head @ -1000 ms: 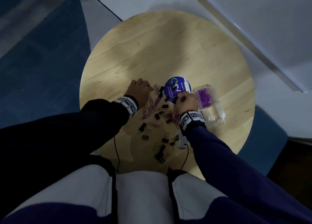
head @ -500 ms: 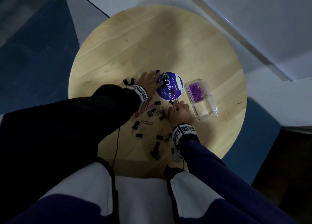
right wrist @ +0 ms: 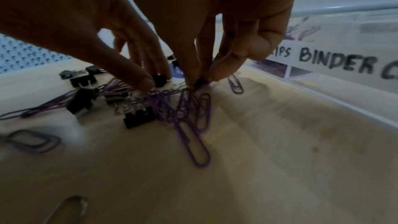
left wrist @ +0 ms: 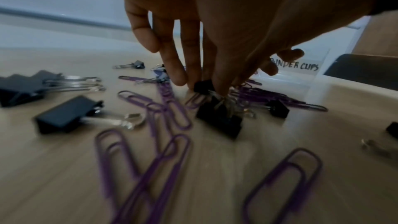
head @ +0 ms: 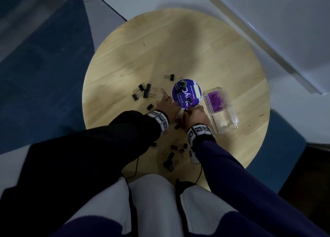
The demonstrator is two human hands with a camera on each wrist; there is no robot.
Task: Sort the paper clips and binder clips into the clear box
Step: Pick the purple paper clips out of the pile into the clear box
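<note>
My left hand [head: 168, 104] reaches down beside the round purple sticker [head: 192, 90]. Its thumb and fingers pinch a small black binder clip [left wrist: 203, 85], also visible in the right wrist view [right wrist: 160, 79]. Right beside it, my right hand [head: 189, 111] pinches the top of a bunch of purple paper clips [right wrist: 193, 108] lying on the table; something small and dark sits at its fingertips [right wrist: 217, 74]. The clear box [head: 234, 127] stands just right of that hand. Its far compartment holds purple paper clips [head: 216, 101]. The near one, labelled BINDER CLIPS [right wrist: 338, 64], looks empty.
Black binder clips [head: 142, 92] lie left of the sticker, others on the sticker and several near the table's front edge [head: 171, 158]. Loose purple paper clips [left wrist: 168, 108] lie around my left hand. The round wooden table [head: 178, 45] ends close to my knees.
My left hand has drawn back from the sticker's left edge toward me. My right hand has moved up to the sticker's near edge, so the two hands now work side by side.
</note>
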